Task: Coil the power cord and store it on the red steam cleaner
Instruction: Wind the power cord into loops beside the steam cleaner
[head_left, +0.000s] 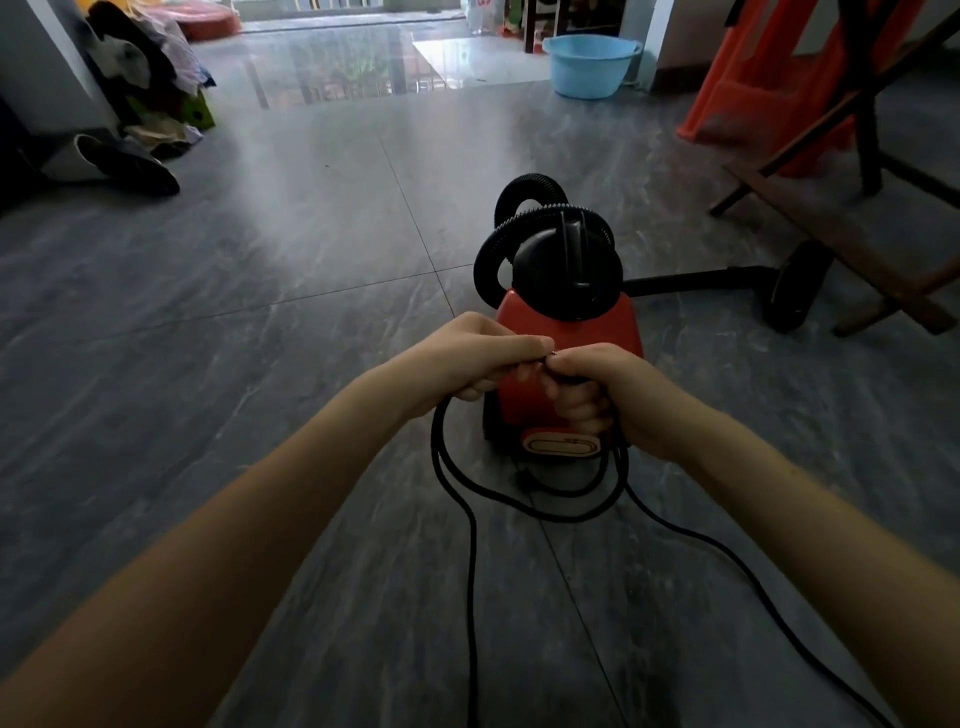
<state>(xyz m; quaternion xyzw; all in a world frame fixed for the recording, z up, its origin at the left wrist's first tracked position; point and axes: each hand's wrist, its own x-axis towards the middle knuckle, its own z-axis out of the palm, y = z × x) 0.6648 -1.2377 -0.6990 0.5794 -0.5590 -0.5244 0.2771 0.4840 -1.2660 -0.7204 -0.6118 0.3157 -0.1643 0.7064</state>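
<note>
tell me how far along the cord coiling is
Partly done: a few loops of the power cord hang from the left hand and right hand, both gripping it. Left: two cord lengths trail across the floor, and nothing is stored on the red steam cleaner.

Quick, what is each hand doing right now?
Left hand: closed on the black power cord.
Right hand: closed on the same cord, holding hanging loops in front of the red steam cleaner.

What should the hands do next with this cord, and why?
Probably draw in another loop: the left hand and right hand grip gathered loops of the power cord in front of the red steam cleaner, yet two long strands trail loose across the floor.
</note>
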